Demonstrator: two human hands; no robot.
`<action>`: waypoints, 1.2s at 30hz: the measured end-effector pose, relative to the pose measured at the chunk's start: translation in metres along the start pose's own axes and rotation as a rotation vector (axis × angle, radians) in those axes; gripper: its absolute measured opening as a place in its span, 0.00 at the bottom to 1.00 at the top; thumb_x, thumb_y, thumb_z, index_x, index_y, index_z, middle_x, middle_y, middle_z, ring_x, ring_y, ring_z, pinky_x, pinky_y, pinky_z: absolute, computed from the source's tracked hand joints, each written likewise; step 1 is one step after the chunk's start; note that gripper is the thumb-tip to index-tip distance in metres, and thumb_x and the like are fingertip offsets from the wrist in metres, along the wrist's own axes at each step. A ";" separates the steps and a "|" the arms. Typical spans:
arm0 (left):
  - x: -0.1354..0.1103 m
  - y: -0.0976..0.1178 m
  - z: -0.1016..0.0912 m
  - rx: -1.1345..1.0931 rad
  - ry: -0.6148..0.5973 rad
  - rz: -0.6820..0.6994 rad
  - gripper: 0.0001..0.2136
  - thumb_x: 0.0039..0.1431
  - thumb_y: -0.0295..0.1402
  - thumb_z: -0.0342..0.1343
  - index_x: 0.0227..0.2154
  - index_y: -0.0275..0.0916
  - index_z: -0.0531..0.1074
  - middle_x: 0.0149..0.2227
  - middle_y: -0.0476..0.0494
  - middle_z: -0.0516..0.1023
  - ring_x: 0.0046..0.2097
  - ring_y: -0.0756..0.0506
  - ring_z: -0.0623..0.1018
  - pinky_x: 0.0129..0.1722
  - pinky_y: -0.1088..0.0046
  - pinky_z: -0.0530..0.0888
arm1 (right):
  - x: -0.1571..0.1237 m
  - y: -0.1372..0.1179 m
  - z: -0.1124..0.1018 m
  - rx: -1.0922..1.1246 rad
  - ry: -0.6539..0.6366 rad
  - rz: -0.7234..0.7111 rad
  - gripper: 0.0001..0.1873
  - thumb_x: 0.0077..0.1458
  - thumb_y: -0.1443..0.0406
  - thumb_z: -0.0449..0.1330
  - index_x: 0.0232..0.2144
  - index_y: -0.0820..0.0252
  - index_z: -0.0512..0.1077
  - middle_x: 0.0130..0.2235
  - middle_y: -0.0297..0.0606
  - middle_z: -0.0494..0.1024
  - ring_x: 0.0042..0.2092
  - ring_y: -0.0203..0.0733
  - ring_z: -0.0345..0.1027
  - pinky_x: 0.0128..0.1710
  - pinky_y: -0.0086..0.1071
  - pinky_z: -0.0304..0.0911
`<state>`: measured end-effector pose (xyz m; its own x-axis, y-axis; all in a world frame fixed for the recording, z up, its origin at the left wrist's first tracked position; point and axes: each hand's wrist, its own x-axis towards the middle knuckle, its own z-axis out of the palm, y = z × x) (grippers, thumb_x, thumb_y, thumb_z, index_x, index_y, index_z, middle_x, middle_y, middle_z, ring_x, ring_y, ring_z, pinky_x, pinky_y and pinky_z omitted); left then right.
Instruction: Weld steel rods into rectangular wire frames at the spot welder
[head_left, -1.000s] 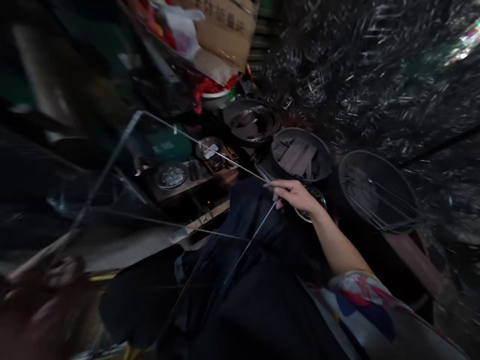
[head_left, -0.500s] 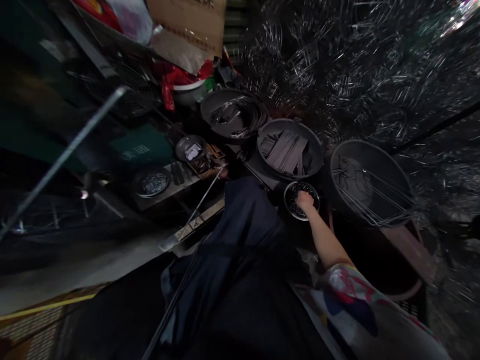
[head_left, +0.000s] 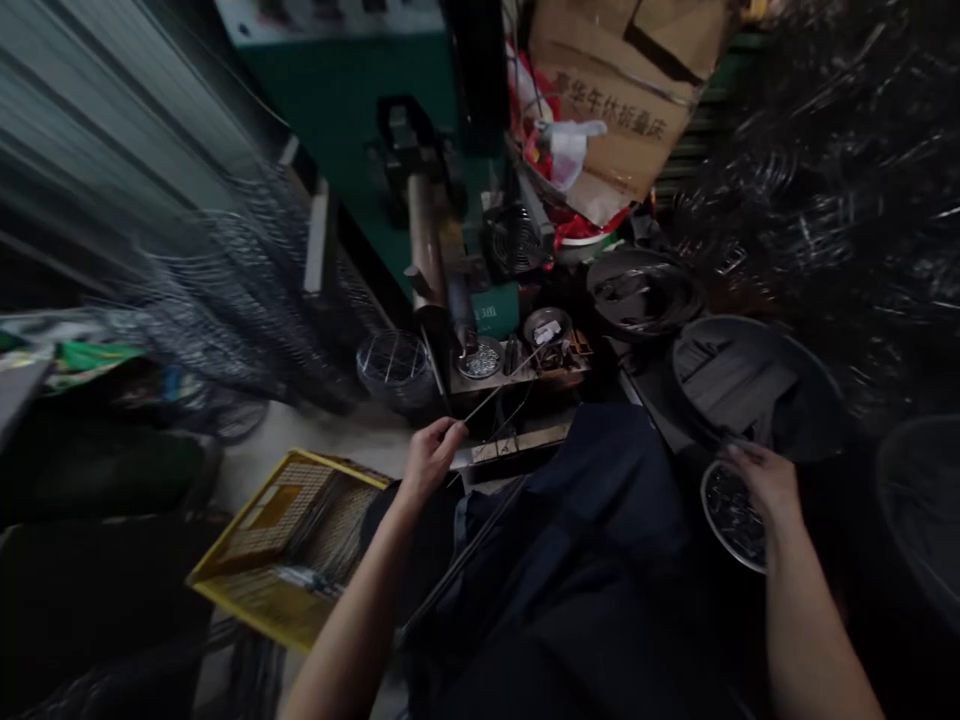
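Note:
My left hand (head_left: 429, 458) is closed on a thin metal wire (head_left: 495, 392) that runs up and right toward the small work shelf (head_left: 517, 378) of a green machine (head_left: 360, 90). My right hand (head_left: 757, 480) rests over a small round bowl of little dark metal parts (head_left: 726, 520) at my right side; its fingers curl down into the bowl, and what they hold is hidden. My lap, under a dark blue apron (head_left: 600, 560), lies between the two hands.
Dark round tubs (head_left: 750, 385) with metal strips and wire rings (head_left: 645, 290) stand at the right. A yellow crate (head_left: 292, 545) lies on the floor at the left. Piles of wire baskets (head_left: 240, 280) fill the left, a cardboard box (head_left: 622, 90) the top.
The view has swung left, bringing the green machine and yellow crate into sight. My left hand now shows, gripping the wire. My right hand stays at the small bowl.

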<state>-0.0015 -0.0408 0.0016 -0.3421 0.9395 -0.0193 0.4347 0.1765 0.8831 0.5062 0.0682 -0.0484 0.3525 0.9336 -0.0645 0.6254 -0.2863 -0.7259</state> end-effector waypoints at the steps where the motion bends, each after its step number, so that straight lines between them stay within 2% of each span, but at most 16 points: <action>1: 0.000 -0.001 0.002 0.016 0.004 0.015 0.14 0.59 0.42 0.52 0.27 0.35 0.74 0.19 0.54 0.62 0.23 0.52 0.61 0.22 0.78 0.59 | -0.004 -0.023 0.018 0.119 -0.044 -0.035 0.17 0.51 0.51 0.60 0.31 0.60 0.74 0.32 0.48 0.80 0.36 0.51 0.77 0.35 0.44 0.73; 3: -0.004 0.001 0.004 0.044 0.011 0.049 0.15 0.60 0.41 0.51 0.28 0.36 0.74 0.20 0.53 0.65 0.24 0.52 0.63 0.24 0.78 0.60 | -0.021 -0.077 0.064 0.462 -0.234 -0.056 0.22 0.47 0.49 0.63 0.34 0.62 0.74 0.31 0.46 0.80 0.31 0.45 0.76 0.31 0.38 0.73; 5: -0.012 0.006 0.003 0.063 0.027 0.083 0.15 0.61 0.40 0.50 0.28 0.35 0.74 0.21 0.52 0.67 0.25 0.52 0.64 0.26 0.78 0.61 | -0.047 -0.133 0.116 0.573 -0.495 -0.077 0.23 0.45 0.49 0.66 0.31 0.62 0.73 0.27 0.41 0.78 0.26 0.40 0.74 0.23 0.30 0.69; 7: -0.020 0.011 0.001 0.070 0.053 0.107 0.15 0.62 0.39 0.49 0.28 0.35 0.73 0.22 0.52 0.67 0.26 0.51 0.66 0.27 0.78 0.62 | -0.077 -0.181 0.163 0.636 -0.670 -0.049 0.23 0.42 0.47 0.67 0.28 0.61 0.71 0.23 0.37 0.76 0.22 0.37 0.71 0.17 0.25 0.63; 9: -0.028 0.014 -0.001 0.067 0.084 0.110 0.14 0.62 0.39 0.49 0.28 0.35 0.73 0.22 0.51 0.68 0.26 0.51 0.67 0.27 0.78 0.63 | -0.106 -0.216 0.197 0.697 -0.753 0.002 0.23 0.41 0.47 0.67 0.26 0.61 0.69 0.21 0.33 0.75 0.20 0.34 0.69 0.15 0.22 0.58; 11: -0.033 0.013 -0.003 0.060 0.117 0.096 0.14 0.63 0.39 0.49 0.29 0.35 0.73 0.21 0.51 0.68 0.25 0.51 0.67 0.27 0.78 0.63 | -0.127 -0.237 0.217 0.778 -0.797 0.029 0.21 0.42 0.49 0.66 0.26 0.61 0.69 0.21 0.31 0.74 0.19 0.31 0.66 0.15 0.20 0.57; 14: -0.038 0.007 -0.005 0.051 0.161 0.071 0.15 0.63 0.39 0.48 0.29 0.36 0.74 0.22 0.51 0.69 0.25 0.51 0.68 0.27 0.77 0.64 | -0.144 -0.253 0.227 0.890 -0.803 0.036 0.18 0.45 0.52 0.66 0.26 0.60 0.69 0.21 0.29 0.72 0.19 0.28 0.63 0.16 0.20 0.58; 19: -0.041 -0.002 -0.007 0.019 0.214 0.061 0.14 0.63 0.39 0.48 0.30 0.37 0.74 0.22 0.51 0.71 0.24 0.51 0.69 0.28 0.77 0.65 | -0.153 -0.269 0.230 0.936 -0.759 -0.006 0.15 0.46 0.55 0.66 0.25 0.60 0.70 0.21 0.29 0.71 0.19 0.28 0.61 0.17 0.21 0.58; 29: -0.035 -0.005 -0.013 -0.026 0.274 0.117 0.12 0.64 0.37 0.48 0.31 0.38 0.73 0.25 0.48 0.74 0.27 0.50 0.73 0.31 0.76 0.67 | -0.149 -0.282 0.243 0.964 -0.775 -0.056 0.15 0.46 0.55 0.67 0.25 0.60 0.70 0.22 0.29 0.71 0.19 0.28 0.60 0.17 0.22 0.57; 36: -0.031 -0.001 -0.014 -0.015 0.306 0.114 0.13 0.64 0.37 0.48 0.30 0.38 0.73 0.25 0.48 0.75 0.27 0.49 0.73 0.30 0.76 0.67 | -0.145 -0.290 0.244 1.001 -0.791 -0.077 0.15 0.46 0.56 0.68 0.25 0.59 0.69 0.21 0.29 0.71 0.19 0.28 0.59 0.17 0.22 0.56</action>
<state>-0.0032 -0.0740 0.0079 -0.5272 0.8208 0.2199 0.4729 0.0683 0.8785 0.1035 0.0680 0.0045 -0.3852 0.9126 -0.1371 -0.2912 -0.2612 -0.9203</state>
